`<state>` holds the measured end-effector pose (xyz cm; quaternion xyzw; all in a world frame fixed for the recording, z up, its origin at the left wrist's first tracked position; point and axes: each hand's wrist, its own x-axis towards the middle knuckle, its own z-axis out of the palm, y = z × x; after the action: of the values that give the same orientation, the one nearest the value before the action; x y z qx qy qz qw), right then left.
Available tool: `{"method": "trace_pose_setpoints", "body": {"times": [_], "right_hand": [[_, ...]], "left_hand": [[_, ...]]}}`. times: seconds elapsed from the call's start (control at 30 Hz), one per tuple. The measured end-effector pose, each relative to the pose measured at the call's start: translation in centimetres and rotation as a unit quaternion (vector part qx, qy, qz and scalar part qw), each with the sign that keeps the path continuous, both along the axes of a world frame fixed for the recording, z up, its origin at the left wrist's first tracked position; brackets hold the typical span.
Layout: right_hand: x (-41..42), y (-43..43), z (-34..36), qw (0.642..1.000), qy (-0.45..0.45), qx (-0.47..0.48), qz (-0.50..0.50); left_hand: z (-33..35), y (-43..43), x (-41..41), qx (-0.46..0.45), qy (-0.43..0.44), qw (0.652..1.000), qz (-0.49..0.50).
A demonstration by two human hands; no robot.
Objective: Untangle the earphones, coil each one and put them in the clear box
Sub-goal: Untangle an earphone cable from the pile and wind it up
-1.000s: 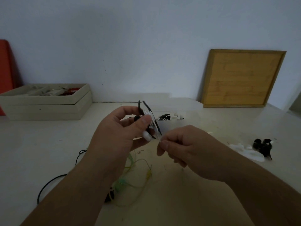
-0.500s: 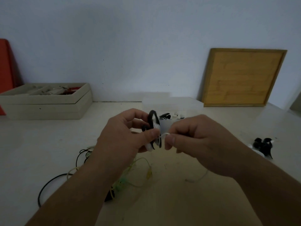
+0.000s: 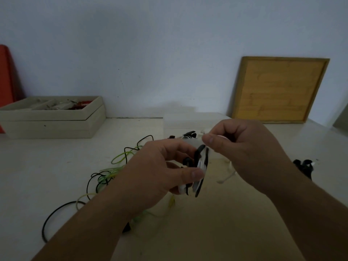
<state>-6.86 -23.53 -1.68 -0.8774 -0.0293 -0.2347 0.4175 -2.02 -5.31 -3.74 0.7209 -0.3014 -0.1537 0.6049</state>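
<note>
My left hand (image 3: 160, 172) grips a small coil of black and white earphone cable (image 3: 201, 166) between thumb and fingers, above the table. My right hand (image 3: 243, 147) is just right of the coil and a little higher, pinching a white cable end (image 3: 227, 176) that trails down toward the table. Behind my hands stands the clear box (image 3: 180, 121), with black and white earphones (image 3: 189, 134) in it. A tangle of green and black earphone cables (image 3: 113, 172) lies on the table, partly hidden under my left forearm.
A beige tray (image 3: 56, 119) of small items stands at the back left, next to a red object (image 3: 5, 81). A wooden board (image 3: 278, 89) leans on the wall at the back right. A black bundle (image 3: 305, 166) lies at the right.
My right hand has risen and pulled the white cable up over the coil. The left hand has tilted the coil and dropped slightly lower. The view has shifted, so more of the tangled cables shows.
</note>
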Motion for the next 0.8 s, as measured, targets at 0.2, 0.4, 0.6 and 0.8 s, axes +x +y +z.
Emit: {"method": "trace_pose_setpoints", "body": {"times": [0.2,0.4,0.6,0.8], "right_hand": [[0.3,0.0,-0.6,0.994,0.096,0.05,0.009],[0.6,1.1,-1.7,0.963,0.234,0.056,0.121],[0.2,1.5,-1.5,0.957,0.243,0.052,0.149],[0.3,1.6,-1.5,0.944,0.26,0.109,0.173]], "left_hand": [[0.2,0.0,-0.2,-0.1,0.041,0.994,-0.001],[-0.1,-0.1,0.5,-0.189,0.083,0.975,0.083],[-0.5,0.1,1.1,-0.187,0.075,0.968,0.151],[-0.5,0.0,1.6,-0.27,0.13,0.939,0.169]]}}
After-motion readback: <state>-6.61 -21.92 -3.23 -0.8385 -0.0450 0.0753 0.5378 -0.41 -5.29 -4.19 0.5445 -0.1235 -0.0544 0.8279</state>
